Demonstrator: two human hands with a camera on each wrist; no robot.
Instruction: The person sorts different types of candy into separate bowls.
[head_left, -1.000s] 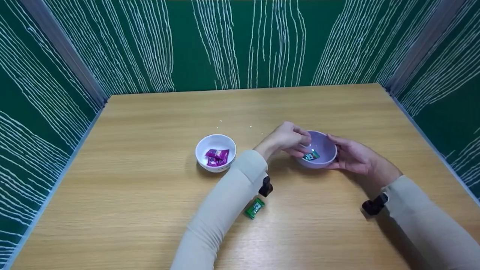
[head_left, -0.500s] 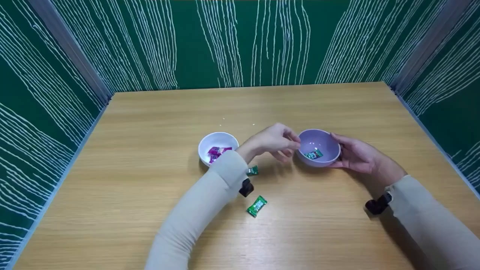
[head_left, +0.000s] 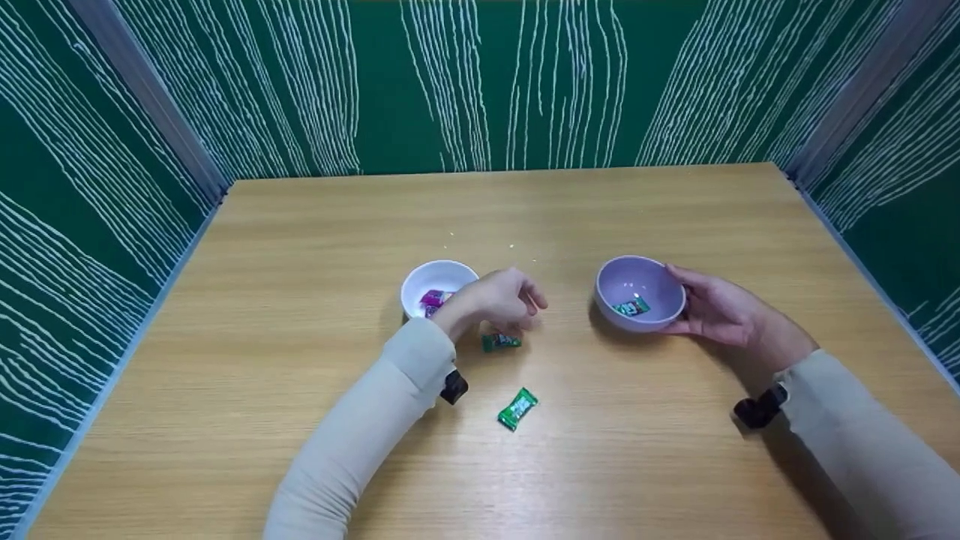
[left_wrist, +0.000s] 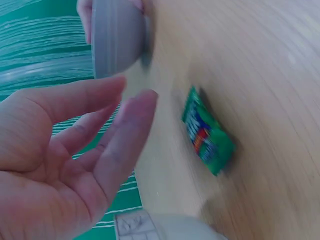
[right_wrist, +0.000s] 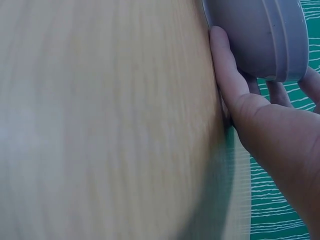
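One green packet (head_left: 501, 343), well short of the far edge of the worktop (head_left: 187, 337), is now brought within reach of the left hand (head_left: 504, 300), drawn back empty, fingers parted, from the purple bowl (head_left: 626, 277) clamped in the right hand (head_left: 720, 309). Three green packets are counted, one bowled; magenta packets (head_left: 433, 298) in the white bowl (head_left: 442, 272) are partly hidden.

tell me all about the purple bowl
The purple bowl is round and glossy, perhaps ceramic or plastic, with a ridge below its rim outside. It is roughly upright, mouth up, right of the white bowl, gripped at its right side by the right hand. A green packet lies inside; base contact with the table is unclear.
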